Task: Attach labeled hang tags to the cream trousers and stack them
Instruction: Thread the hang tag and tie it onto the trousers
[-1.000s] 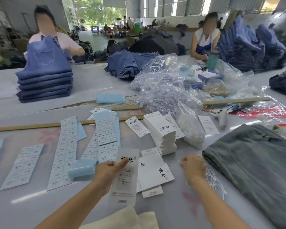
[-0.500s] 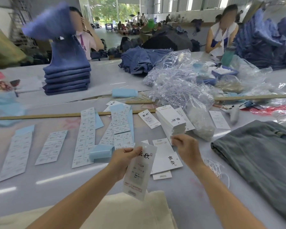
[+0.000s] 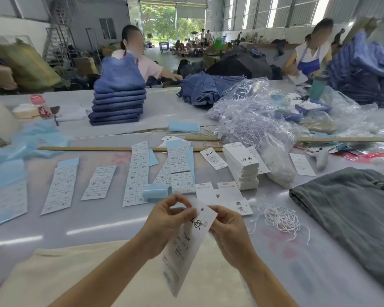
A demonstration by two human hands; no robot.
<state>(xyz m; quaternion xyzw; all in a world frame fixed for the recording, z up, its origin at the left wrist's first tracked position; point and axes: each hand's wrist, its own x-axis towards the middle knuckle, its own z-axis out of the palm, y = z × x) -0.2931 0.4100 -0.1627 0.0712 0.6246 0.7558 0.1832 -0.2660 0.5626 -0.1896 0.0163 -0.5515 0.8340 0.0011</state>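
— Hands first: what are they doing?

— Both have come together on one hang tag (image 3: 187,244), lifted over the near edge of the table (image 3: 98,220). A second ago the left hand (image 3: 164,220) held that tag alone while the right hand (image 3: 228,227) was out by the loose strings (image 3: 282,220) near the table's right side. Now the left pinches the tag's top beside its punched hole, and the right pinches the top corner opposite.

— Is a string in the right hand?

— Cannot tell; nothing shows clearly between its fingers.

— So which step is this?

— Probably threading the hole, the tag being otherwise ready.

— And the trousers?

— The cream trousers (image 3: 75,275) lie at the near edge, under the forearms, with no tag on them that I can see. The tag stack (image 3: 242,167) sits mid-table, beyond the hands.
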